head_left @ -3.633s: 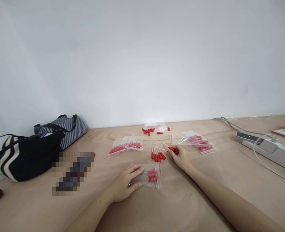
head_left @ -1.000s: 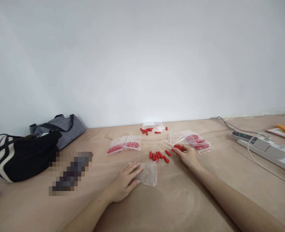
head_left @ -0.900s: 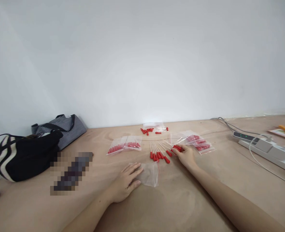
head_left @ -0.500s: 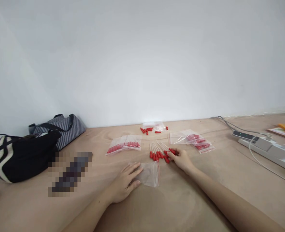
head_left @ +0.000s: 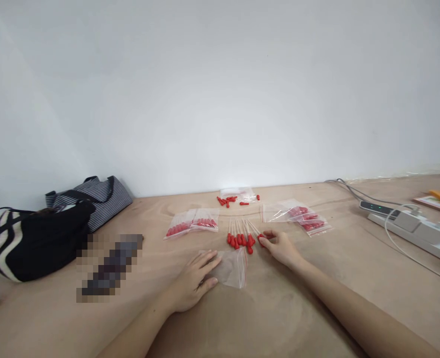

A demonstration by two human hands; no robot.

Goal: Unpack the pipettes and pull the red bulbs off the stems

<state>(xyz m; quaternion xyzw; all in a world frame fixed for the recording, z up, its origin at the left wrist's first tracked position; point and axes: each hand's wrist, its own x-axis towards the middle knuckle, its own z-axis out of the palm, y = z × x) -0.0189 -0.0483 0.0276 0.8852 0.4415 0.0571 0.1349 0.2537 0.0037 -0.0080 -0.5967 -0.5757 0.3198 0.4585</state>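
Observation:
My left hand (head_left: 192,281) lies flat with its fingers apart on the left end of a clear zip bag (head_left: 232,270), whose red-striped edge points right. Beyond the bag, several droppers (head_left: 237,239) with red rubber bulbs and thin pale tubes lie side by side, bulbs toward me and tubes away. At the right end of this row, my right hand (head_left: 282,247) pinches the red bulb of one dropper (head_left: 260,237) between thumb and fingers. Its tube slants up to the left.
Zip bags of red bulbs lie to the left (head_left: 190,224) and right (head_left: 307,219). Loose red bulbs (head_left: 226,200) are near the wall. A power strip (head_left: 414,233) with cables is at right. A black bag (head_left: 52,243), a striped bag (head_left: 111,199) and a blurred-out object (head_left: 111,268) are at left.
The row of droppers has shifted slightly left and bunched closer together. My right hand has drawn slightly away from most of the bulbs. My left hand stays on the bag.

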